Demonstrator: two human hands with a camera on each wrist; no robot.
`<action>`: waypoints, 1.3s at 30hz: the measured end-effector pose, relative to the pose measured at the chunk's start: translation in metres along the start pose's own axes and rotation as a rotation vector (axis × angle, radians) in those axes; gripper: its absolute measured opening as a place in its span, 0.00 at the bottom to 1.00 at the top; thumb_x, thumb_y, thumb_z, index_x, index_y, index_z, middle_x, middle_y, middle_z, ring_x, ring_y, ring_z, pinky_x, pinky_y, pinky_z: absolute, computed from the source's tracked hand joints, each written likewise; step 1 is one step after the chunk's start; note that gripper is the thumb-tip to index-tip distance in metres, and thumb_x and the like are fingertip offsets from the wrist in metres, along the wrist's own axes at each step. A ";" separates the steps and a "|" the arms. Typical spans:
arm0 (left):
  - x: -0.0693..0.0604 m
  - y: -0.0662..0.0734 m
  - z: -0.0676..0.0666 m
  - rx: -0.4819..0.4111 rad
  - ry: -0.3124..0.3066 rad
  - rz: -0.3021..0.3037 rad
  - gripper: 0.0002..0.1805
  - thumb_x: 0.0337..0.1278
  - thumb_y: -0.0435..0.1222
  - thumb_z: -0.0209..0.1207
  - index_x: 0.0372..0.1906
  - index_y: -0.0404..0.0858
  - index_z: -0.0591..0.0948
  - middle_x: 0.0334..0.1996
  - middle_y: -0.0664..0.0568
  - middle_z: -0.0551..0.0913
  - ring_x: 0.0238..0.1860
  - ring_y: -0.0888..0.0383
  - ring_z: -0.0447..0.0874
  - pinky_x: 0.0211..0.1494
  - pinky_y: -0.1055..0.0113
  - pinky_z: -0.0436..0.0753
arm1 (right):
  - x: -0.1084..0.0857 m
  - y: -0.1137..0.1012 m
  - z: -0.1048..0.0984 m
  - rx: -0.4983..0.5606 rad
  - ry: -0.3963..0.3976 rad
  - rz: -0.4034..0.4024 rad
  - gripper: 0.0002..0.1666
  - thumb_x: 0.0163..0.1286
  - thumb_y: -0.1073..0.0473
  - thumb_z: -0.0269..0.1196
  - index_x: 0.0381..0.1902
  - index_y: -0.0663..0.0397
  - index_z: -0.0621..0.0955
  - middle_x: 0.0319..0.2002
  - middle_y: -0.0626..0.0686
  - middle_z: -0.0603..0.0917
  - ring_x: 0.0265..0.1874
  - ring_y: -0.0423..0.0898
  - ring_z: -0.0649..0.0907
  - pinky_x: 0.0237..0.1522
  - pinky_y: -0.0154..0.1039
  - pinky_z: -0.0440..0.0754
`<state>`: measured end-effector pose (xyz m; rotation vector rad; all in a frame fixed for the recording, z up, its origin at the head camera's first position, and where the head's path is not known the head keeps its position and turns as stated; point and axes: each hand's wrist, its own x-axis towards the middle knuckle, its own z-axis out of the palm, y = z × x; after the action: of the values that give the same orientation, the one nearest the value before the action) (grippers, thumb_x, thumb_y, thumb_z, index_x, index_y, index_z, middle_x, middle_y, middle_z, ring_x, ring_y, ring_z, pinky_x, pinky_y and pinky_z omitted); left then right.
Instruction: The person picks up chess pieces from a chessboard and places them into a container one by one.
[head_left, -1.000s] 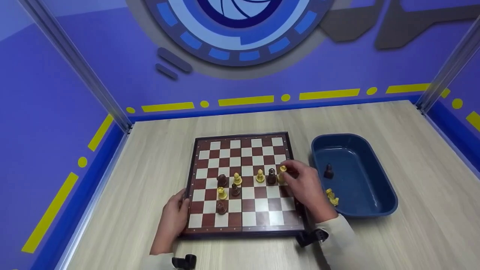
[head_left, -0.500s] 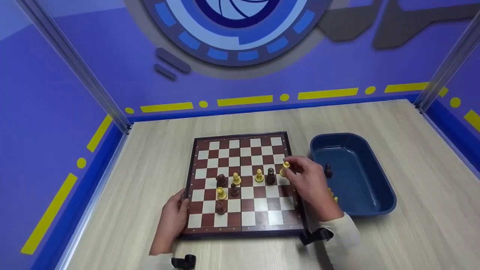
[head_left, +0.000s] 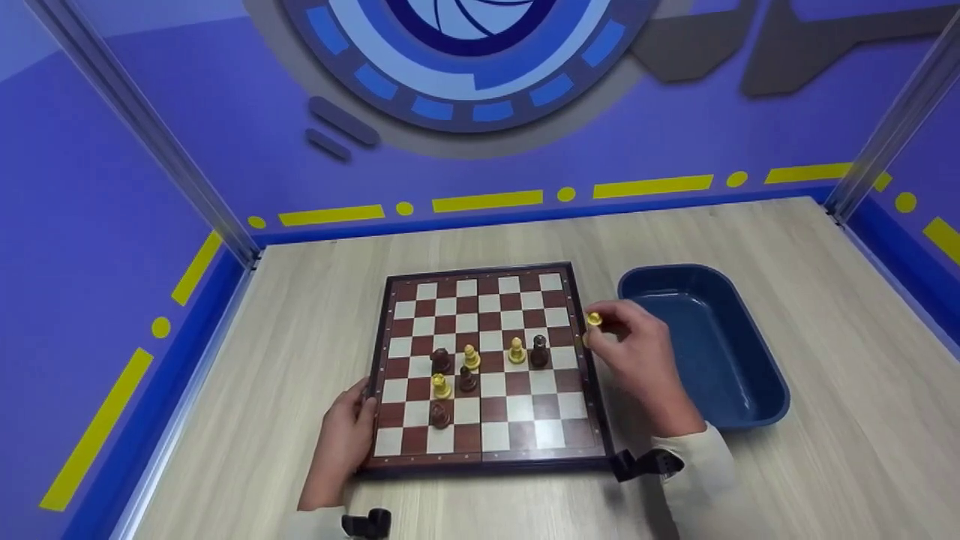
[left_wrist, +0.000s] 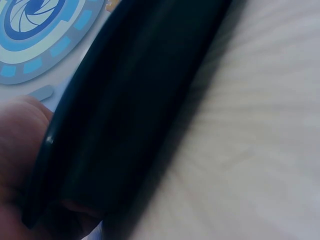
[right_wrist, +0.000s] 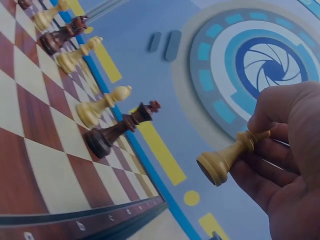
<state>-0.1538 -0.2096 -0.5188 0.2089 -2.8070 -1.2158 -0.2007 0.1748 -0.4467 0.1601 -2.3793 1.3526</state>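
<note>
My right hand (head_left: 637, 352) holds a pale yellow chess piece (right_wrist: 227, 157) between thumb and fingers, tilted and off the board, just past its right edge. My left hand (head_left: 349, 427) grips the left side of the chessboard (head_left: 525, 409); in the left wrist view its dark edge (left_wrist: 125, 100) covers much of the hand. A dark chess king (right_wrist: 120, 130) stands beside a yellow bishop (right_wrist: 102, 106) on the right half. Several more pieces stand further left, among them a yellow piece (head_left: 440, 385) and a dark knight (head_left: 441, 360).
A deep blue plastic tray (head_left: 750, 337) stands on the wooden table (head_left: 322, 300), right of the board. My right hand and forearm cover its near left part. Blue panel walls (head_left: 225, 157) rise around the table.
My right hand has lifted the yellow piece off the board's right side and carried it right, toward the tray. The left hand stays at the board's edge.
</note>
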 end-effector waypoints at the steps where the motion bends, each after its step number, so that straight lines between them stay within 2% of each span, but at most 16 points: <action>1: 0.000 0.000 0.000 0.000 0.001 0.002 0.23 0.71 0.32 0.49 0.66 0.29 0.69 0.45 0.39 0.81 0.46 0.47 0.83 0.52 0.50 0.80 | 0.000 0.000 -0.002 -0.007 0.004 -0.002 0.13 0.54 0.69 0.66 0.39 0.55 0.86 0.38 0.50 0.85 0.34 0.41 0.82 0.38 0.29 0.81; 3: 0.000 0.000 0.001 -0.002 -0.001 0.000 0.23 0.71 0.32 0.49 0.67 0.28 0.69 0.46 0.38 0.81 0.47 0.47 0.83 0.52 0.51 0.80 | 0.001 0.001 -0.006 -0.014 0.009 -0.008 0.14 0.55 0.69 0.65 0.40 0.56 0.86 0.38 0.51 0.86 0.34 0.41 0.82 0.37 0.30 0.81; 10: -0.001 0.000 0.001 -0.004 -0.006 -0.015 0.23 0.71 0.33 0.48 0.67 0.28 0.68 0.45 0.40 0.81 0.45 0.50 0.83 0.50 0.53 0.81 | 0.004 0.005 -0.019 -0.026 0.013 0.046 0.13 0.59 0.66 0.65 0.43 0.55 0.86 0.39 0.52 0.86 0.34 0.40 0.82 0.35 0.21 0.78; 14: -0.001 0.000 0.001 -0.001 -0.009 -0.026 0.23 0.71 0.33 0.48 0.68 0.29 0.68 0.46 0.40 0.81 0.46 0.49 0.83 0.52 0.51 0.80 | 0.005 0.007 -0.026 -0.017 0.014 0.090 0.13 0.61 0.64 0.65 0.45 0.54 0.85 0.41 0.51 0.86 0.36 0.40 0.82 0.36 0.20 0.78; 20: -0.001 0.001 0.000 -0.003 -0.012 -0.028 0.23 0.71 0.33 0.48 0.68 0.30 0.68 0.47 0.38 0.81 0.48 0.48 0.82 0.53 0.50 0.79 | 0.007 0.011 -0.036 -0.008 0.017 0.105 0.13 0.63 0.63 0.65 0.46 0.56 0.84 0.42 0.51 0.85 0.37 0.35 0.82 0.38 0.19 0.78; 27: -0.001 0.000 0.000 -0.005 -0.005 -0.010 0.23 0.70 0.32 0.48 0.67 0.29 0.69 0.48 0.37 0.81 0.49 0.46 0.82 0.54 0.49 0.79 | 0.009 0.013 -0.047 0.001 0.030 0.139 0.13 0.64 0.62 0.65 0.47 0.58 0.84 0.44 0.55 0.85 0.36 0.29 0.81 0.36 0.19 0.79; 35: -0.001 -0.001 0.000 0.000 -0.005 -0.008 0.23 0.71 0.32 0.48 0.67 0.29 0.69 0.47 0.38 0.81 0.48 0.46 0.82 0.54 0.49 0.79 | 0.010 0.018 -0.057 0.021 0.026 0.169 0.14 0.66 0.58 0.66 0.48 0.56 0.83 0.42 0.56 0.86 0.33 0.32 0.83 0.31 0.27 0.83; 39: -0.001 0.000 -0.001 0.008 -0.006 0.002 0.23 0.71 0.32 0.49 0.67 0.29 0.69 0.45 0.39 0.81 0.48 0.47 0.82 0.53 0.50 0.79 | 0.010 0.021 -0.061 0.031 0.025 0.175 0.15 0.66 0.56 0.66 0.49 0.56 0.83 0.42 0.56 0.86 0.34 0.33 0.84 0.32 0.27 0.83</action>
<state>-0.1524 -0.2102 -0.5187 0.2029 -2.8169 -1.2063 -0.1986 0.2383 -0.4320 -0.0567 -2.3990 1.4612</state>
